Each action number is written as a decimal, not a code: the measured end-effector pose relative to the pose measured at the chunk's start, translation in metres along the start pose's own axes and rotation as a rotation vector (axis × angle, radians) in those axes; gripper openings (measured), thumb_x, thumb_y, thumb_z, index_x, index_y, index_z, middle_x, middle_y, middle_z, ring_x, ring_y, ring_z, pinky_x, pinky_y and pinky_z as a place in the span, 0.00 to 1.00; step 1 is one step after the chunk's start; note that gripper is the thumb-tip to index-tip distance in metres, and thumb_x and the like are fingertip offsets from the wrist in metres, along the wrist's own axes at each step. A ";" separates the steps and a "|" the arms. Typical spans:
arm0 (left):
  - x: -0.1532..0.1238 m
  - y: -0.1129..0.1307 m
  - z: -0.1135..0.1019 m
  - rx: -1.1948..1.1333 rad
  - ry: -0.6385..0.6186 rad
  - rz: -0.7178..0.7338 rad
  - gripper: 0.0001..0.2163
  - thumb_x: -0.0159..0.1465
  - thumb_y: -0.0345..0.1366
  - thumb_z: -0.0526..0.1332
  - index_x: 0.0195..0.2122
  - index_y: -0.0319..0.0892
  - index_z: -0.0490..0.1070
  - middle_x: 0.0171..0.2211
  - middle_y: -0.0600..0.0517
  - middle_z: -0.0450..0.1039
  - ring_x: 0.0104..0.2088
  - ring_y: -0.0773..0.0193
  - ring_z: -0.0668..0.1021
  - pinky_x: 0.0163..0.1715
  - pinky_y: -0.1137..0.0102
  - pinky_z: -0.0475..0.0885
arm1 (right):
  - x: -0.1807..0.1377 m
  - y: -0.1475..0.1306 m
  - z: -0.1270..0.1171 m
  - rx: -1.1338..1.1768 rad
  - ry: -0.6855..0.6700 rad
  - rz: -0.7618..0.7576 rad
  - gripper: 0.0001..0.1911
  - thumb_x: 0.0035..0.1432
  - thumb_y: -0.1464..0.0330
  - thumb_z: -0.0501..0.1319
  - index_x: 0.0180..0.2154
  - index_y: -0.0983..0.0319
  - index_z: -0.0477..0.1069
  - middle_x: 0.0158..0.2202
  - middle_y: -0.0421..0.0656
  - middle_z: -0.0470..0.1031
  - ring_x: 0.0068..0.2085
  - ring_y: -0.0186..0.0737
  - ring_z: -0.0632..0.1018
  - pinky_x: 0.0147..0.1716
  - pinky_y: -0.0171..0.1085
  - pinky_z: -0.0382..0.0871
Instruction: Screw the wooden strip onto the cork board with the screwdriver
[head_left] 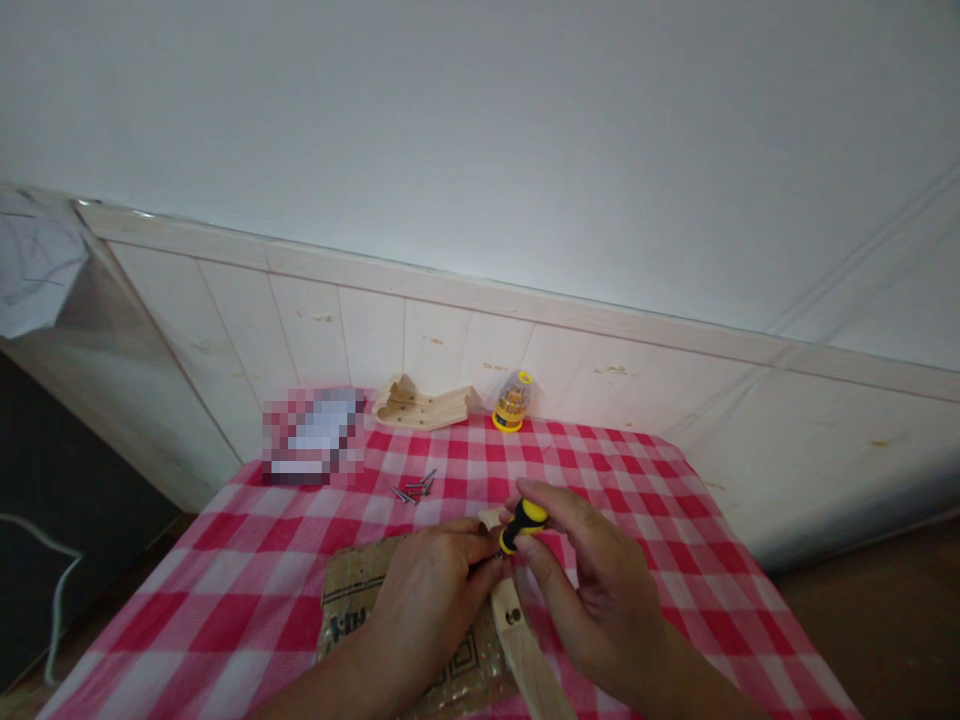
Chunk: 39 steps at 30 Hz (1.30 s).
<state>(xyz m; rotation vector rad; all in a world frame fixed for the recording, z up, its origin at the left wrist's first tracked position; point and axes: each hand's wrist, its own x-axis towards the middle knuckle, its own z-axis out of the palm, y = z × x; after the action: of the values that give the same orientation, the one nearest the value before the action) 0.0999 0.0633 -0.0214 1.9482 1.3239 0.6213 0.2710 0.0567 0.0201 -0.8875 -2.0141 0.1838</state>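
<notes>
My right hand (600, 570) grips a yellow and black screwdriver (525, 520) between thumb and fingers, its handle leaning up to the right. The driver's lower end meets a pale wooden piece (529, 660) with a dark round hole in it. My left hand (439, 580) closes on the upper part of that wooden piece, its fingertips beside the screwdriver's lower end; the tip itself is hidden. Under the left hand and the wood lies a taped brown cardboard piece (352, 580) with black print. Several screws (415, 488) lie loose on the cloth beyond my hands.
A red and white checked cloth (247, 590) covers the table. Along its back edge stand a shaped wooden part with holes (424, 408) and a clear, yellow-based bit case (512, 402). A blurred-out flat object (315, 435) lies at left. White panelling (435, 340) rises behind.
</notes>
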 end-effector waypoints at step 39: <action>-0.001 0.002 0.000 -0.010 -0.003 -0.005 0.11 0.67 0.35 0.57 0.40 0.48 0.81 0.38 0.52 0.81 0.37 0.61 0.80 0.37 0.70 0.68 | 0.003 0.010 0.009 0.044 0.090 -0.019 0.17 0.60 0.76 0.64 0.49 0.55 0.70 0.35 0.41 0.75 0.33 0.37 0.77 0.31 0.35 0.76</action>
<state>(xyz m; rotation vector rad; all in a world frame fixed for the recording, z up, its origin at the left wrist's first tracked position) 0.1004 0.0622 -0.0197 1.9365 1.3209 0.6207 0.2685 0.0675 0.0125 -0.8346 -1.9267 0.1744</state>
